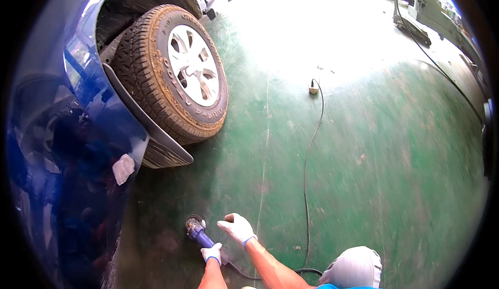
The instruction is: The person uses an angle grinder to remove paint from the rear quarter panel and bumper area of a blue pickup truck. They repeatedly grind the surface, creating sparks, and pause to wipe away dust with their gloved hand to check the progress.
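Observation:
My left hand [211, 254], in a white glove, is wrapped round the rear body of a blue angle grinder [199, 235]. The grinder points up and away to the left, and its disc end lies beyond the hand. Close to its right, my gloved right hand [238, 228] is in the air, thumb held apart from loosely curled fingers, with nothing seen in it. To the left stands a dark blue vehicle body [78, 185]. A pale, bare-looking patch [123, 169] marks its panel behind the wheel arch.
A dirty tire [150, 75] with a silver rim is turned outward, with a mud flap [169, 151] behind it. The black cord [306, 185] runs over the green floor [395, 185] to a small beige connector [313, 89]. My grey-clad knee [353, 267] is at lower right. Grey lift equipment [436, 16] stands far right.

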A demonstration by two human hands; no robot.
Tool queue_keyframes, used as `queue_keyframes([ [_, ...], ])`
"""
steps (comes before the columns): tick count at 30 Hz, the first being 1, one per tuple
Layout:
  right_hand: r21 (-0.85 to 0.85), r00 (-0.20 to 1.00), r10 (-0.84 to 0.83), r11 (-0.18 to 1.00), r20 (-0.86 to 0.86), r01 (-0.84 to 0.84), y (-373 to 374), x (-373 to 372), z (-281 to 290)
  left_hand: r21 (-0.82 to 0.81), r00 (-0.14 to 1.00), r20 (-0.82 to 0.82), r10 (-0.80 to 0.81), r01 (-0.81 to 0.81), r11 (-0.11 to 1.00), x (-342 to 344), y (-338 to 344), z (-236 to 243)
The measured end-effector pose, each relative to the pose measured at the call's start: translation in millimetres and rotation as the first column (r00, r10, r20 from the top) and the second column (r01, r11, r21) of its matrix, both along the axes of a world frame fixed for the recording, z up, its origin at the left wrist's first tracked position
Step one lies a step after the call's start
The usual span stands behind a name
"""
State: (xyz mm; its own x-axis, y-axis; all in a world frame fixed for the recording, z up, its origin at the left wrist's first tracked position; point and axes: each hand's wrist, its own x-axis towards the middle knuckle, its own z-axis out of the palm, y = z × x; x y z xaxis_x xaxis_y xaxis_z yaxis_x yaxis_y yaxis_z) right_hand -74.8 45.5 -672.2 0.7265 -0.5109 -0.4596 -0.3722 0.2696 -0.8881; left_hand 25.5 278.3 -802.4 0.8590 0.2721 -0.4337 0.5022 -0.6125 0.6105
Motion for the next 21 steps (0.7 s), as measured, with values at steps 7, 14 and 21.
queue_keyframes([
  [7,0.012,1.0,-0.005,1.0,0.004,0.005,1.3,-0.4,-0.4,0.008,1.0,-0.023,-0.014,0.014,1.0,0.4,0.5,5.9],
  [14,0.02,1.0,-0.001,1.0,0.004,0.001,2.5,0.2,-0.6,-0.004,0.999,0.021,-0.026,0.026,1.0,0.2,-0.3,5.4],
  [21,0.006,1.0,0.006,1.0,-0.014,-0.006,1.0,-0.6,-1.9,-0.034,1.0,-0.016,-0.012,0.011,0.999,-5.1,-5.2,16.4],
])
